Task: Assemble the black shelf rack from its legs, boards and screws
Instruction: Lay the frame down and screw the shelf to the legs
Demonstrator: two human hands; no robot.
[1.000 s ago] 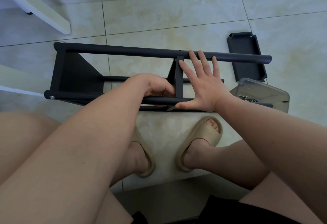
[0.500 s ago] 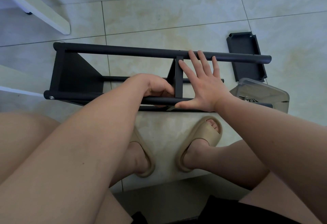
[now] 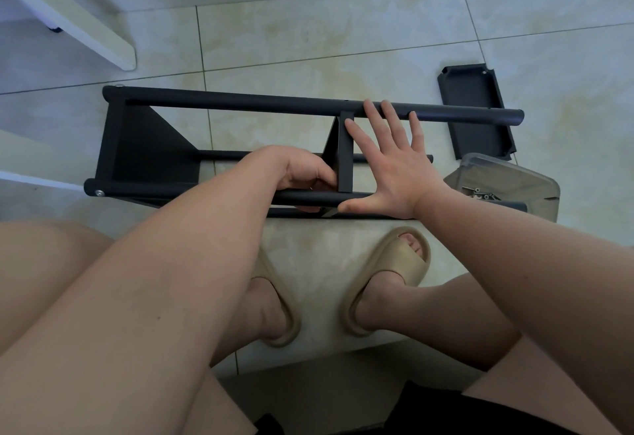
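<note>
Looking down past bare knees and two tan sandals [image 3: 398, 263] at the black rack [image 3: 274, 103], lying on its side on the tile floor [image 3: 377, 22] just beyond the feet. Gripping the near leg [image 3: 137, 191] with the left hand [image 3: 302, 173], fingers [image 3: 326, 177] curled round the tube right beside the middle board [image 3: 344, 156], thumb tip poking out underneath. Impossible to tell of anything small tucked inside that grip. Laying the right hand [image 3: 394, 167] flat across the top of the rack just right of the same board, held open with fingers straight and spread, fingertips [image 3: 372, 108] reaching over the far leg [image 3: 480, 115], thumb along the near leg. Standing between the four tubes, that middle board, seen edge-on. Closing off the left end, a second board [image 3: 147, 149], with a silver screw head [image 3: 99, 193] showing in the tip of the near leg. Lying loose on the floor off the right end, a spare board [image 3: 477, 115], rim up. Sitting just nearer than that, beside the right wrist, a clear plastic box [image 3: 514, 184] with a few screws [image 3: 478, 193] inside. Slanting in at top left, a white furniture leg [image 3: 85, 22].
</note>
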